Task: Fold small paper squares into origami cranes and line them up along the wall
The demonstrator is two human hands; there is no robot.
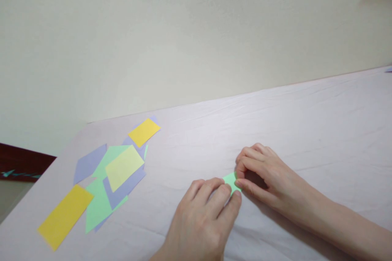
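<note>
Green paper [230, 179] lies on the pale cloth [306, 130], well apart from the paper pile [97, 195] and to its right, mostly covered by fingers. The left hand [203, 217], palm down, is on the side towards the pile, fingers bent over the sheet and thumb at its near edge; whether it grips or merely presses, I cannot tell. The right hand [271, 171] is on the side away from the pile, thumb and forefinger seemingly pinching the end of the sheet.

For clean handling, the left fingers should bear down flat and evenly — a light, spread pressure ought to stop such a small piece from skidding. The right pinch works best close to the edge, just firm enough not to crumple it. The cloth beneath looks wrinkled and probably gives a little — smoothing it would help.
</note>
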